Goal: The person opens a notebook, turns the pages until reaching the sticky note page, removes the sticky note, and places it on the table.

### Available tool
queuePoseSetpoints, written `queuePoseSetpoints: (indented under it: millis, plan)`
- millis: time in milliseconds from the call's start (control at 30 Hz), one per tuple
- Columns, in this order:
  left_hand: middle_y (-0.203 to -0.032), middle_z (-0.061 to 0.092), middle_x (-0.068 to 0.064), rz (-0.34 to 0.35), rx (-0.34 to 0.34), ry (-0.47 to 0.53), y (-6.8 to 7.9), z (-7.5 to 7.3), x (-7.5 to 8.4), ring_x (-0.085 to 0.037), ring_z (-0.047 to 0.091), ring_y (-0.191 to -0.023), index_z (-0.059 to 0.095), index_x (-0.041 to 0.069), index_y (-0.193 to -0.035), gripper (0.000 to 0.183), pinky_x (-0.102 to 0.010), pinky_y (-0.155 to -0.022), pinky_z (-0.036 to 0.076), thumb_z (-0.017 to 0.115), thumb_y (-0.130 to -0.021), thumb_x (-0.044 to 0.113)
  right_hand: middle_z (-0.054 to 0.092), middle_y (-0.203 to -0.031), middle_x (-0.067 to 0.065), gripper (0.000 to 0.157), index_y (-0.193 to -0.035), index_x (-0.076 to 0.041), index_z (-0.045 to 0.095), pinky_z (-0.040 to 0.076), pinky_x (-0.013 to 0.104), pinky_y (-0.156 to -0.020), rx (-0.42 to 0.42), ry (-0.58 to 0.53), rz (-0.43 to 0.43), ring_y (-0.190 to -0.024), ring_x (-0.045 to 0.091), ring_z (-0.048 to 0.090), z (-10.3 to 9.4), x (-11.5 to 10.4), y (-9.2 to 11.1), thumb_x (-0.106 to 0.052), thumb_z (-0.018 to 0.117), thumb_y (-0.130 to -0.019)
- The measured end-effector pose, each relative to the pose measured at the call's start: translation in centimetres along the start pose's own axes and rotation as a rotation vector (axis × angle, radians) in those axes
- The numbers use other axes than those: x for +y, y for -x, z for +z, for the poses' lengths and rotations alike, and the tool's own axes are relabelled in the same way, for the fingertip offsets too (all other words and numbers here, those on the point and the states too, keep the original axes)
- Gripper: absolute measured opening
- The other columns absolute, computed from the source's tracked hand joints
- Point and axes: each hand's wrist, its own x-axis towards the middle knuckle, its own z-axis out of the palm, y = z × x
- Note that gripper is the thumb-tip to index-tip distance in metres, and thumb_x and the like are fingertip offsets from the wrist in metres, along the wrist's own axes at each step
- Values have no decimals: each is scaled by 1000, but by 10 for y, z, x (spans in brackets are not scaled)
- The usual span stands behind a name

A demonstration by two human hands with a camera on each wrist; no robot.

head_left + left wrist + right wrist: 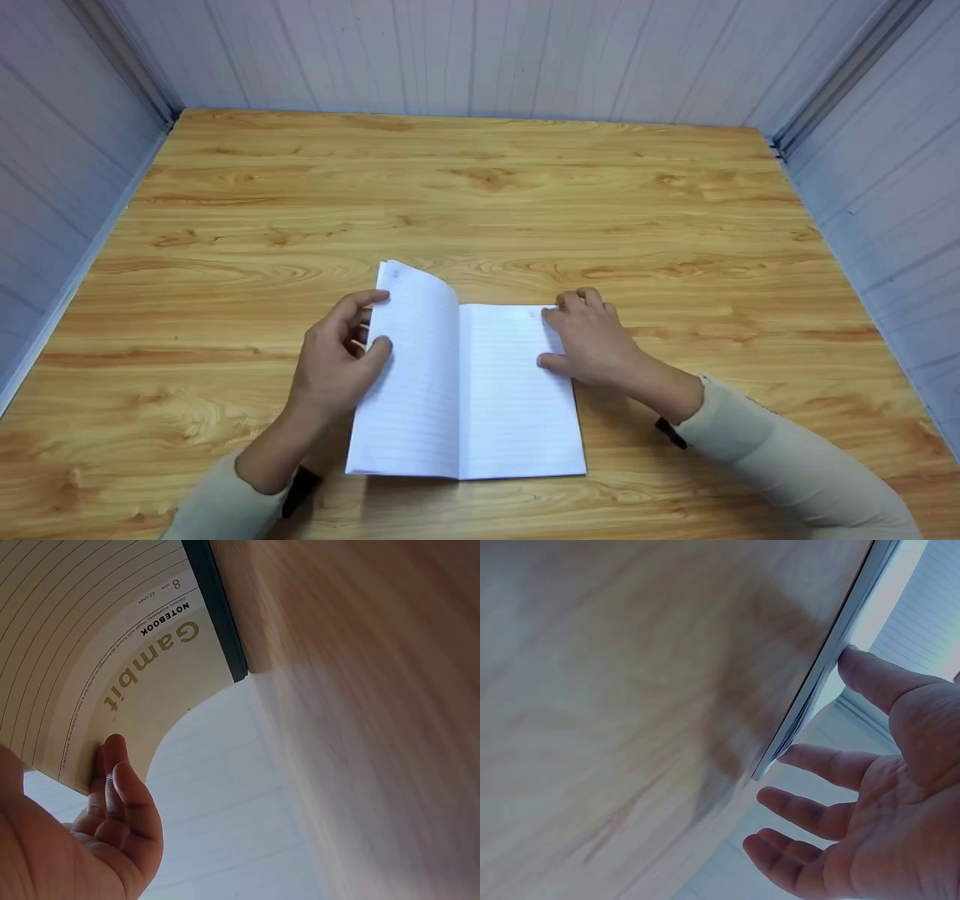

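An open notebook (517, 390) with white lined pages lies near the front of the table. Its left part (412, 375) is raised and bowed; my left hand (337, 360) holds this by the outer edge, thumb on the page and fingers behind. The left wrist view shows the cream cover (161, 652) from below, printed "Gambit NOTEBOOK", with a dark spine (217, 611). My right hand (596, 337) rests at the upper right corner of the right page. In the right wrist view its thumb and index finger touch the notebook's edge (817, 671), while the other fingers are loosely extended.
The notebook lies on a wood-grain table (480, 195). Pale panel walls (510, 60) stand along the back and both sides. A dark strap shows beneath each light sleeve (735, 427).
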Motion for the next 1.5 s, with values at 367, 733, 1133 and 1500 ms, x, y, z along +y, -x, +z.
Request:
queuePoseSetpoints:
  millis: [367,733,1133,1500]
  plan:
    - [-87,70,-2,14,3,-4,-1,1,1,-13,59,-69,62,12,-121,46,-22,-55,46,60,-78,-5,49,-135,18,61,-127,-3,59,37,56,-99,-6,-16,-19,-129,39,35,-1,0,-1,-41,71,-82]
    - [-88,71,-2,4,4,-17,-1,0,1,-14,58,-68,62,12,-121,46,-22,-55,47,61,-78,-4,53,-129,16,56,-124,2,61,38,52,-96,11,-50,-60,-123,35,38,0,-2,-3,-34,73,-82]
    - [-89,71,-2,-28,-7,-18,-1,0,1,-15,57,-68,61,13,-121,46,-22,-56,46,60,-78,-2,60,-111,16,55,-121,4,62,41,42,-82,51,-113,-70,-97,30,45,1,-3,-4,-26,76,-77]
    - [-90,71,-2,-24,-3,-30,-1,0,1,-15,58,-68,61,12,-121,45,-22,-56,47,61,-78,-2,61,-109,14,56,-126,1,60,41,43,-82,27,-142,-45,-94,27,48,3,-5,-4,-24,76,-78]
